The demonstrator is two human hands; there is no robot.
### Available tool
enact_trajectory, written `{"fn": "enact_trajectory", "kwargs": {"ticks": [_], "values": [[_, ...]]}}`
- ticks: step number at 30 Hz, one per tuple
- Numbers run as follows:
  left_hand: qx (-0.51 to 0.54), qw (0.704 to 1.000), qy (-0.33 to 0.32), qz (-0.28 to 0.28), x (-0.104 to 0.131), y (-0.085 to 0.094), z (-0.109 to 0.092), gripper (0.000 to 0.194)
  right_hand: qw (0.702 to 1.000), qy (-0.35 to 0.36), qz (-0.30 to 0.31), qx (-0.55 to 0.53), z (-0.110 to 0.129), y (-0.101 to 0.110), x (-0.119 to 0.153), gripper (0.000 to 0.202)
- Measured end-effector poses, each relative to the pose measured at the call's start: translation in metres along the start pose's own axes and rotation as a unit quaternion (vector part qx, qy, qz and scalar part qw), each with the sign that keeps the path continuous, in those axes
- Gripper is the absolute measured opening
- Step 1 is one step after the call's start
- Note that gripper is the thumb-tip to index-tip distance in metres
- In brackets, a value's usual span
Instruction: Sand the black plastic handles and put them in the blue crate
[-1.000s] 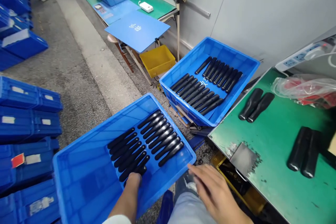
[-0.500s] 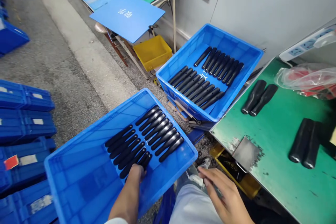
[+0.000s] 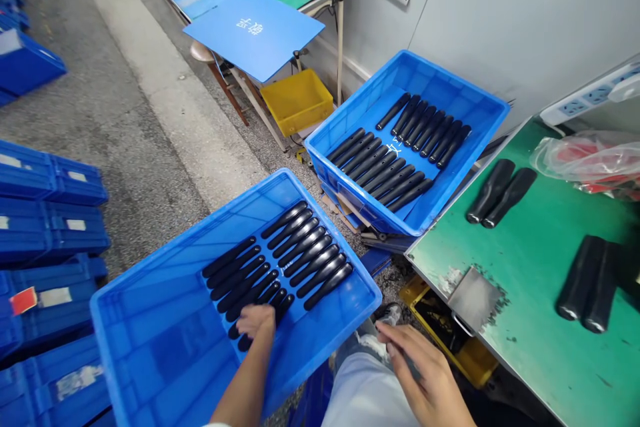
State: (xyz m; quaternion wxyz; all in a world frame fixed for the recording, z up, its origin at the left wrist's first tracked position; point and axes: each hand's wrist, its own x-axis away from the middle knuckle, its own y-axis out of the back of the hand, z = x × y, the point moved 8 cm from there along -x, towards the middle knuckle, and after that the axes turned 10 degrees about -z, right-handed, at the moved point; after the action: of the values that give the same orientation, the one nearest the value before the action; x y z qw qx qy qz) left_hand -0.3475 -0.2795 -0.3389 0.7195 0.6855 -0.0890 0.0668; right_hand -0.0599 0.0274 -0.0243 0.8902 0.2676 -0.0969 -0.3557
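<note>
My left hand (image 3: 257, 321) reaches into the near blue bin (image 3: 150, 280) and lies over the front end of a row of black handles (image 3: 235, 280). Its fingers look loosely spread on the handles, and part of them is blurred. A second row of glossy black handles (image 3: 313, 253) lies beside that one, on the bin's right side. My right hand (image 3: 425, 367) hovers between my lap and the green table, thumb and fingers apart, with nothing visible in it.
Behind stands another blue bin (image 3: 320, 153) with two rows of black handles. On the green table (image 3: 540, 267) at right lie two pairs of black handles, a metal plate (image 3: 475, 300) and a plastic bag (image 3: 590, 153). Stacked blue crates (image 3: 50, 233) stand at left.
My left hand has let go of the handle at the row's front end and shifted slightly left over the neighbouring handles. My right hand keeps its pose. The view has shifted slightly.
</note>
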Motion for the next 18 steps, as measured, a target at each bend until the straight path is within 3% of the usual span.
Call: {"fn": "enact_trajectory", "kwargs": {"ticks": [4, 7, 11, 15, 18], "values": [[-0.031, 0.986, -0.135, 0.096, 0.012, -0.012, -0.012, 0.036, 1.000, -0.008, -0.011, -0.003, -0.005, 0.006, 0.002, 0.038], [-0.061, 0.973, -0.190, 0.115, 0.026, -0.015, -0.012, 0.034, 1.000, -0.017, -0.018, -0.001, -0.011, 0.007, 0.004, 0.036], [-0.075, 0.965, -0.233, 0.091, 0.024, -0.008, -0.018, 0.036, 0.999, -0.035, -0.025, 0.007, -0.020, 0.006, 0.009, 0.036], [-0.071, 0.966, -0.246, 0.034, -0.003, 0.003, -0.027, 0.045, 0.998, -0.043, -0.032, 0.011, -0.024, 0.006, 0.011, 0.034], [-0.074, 0.965, -0.252, 0.022, -0.016, 0.005, -0.027, 0.045, 0.998, -0.044, -0.030, 0.019, -0.026, 0.006, 0.012, 0.033]]}}
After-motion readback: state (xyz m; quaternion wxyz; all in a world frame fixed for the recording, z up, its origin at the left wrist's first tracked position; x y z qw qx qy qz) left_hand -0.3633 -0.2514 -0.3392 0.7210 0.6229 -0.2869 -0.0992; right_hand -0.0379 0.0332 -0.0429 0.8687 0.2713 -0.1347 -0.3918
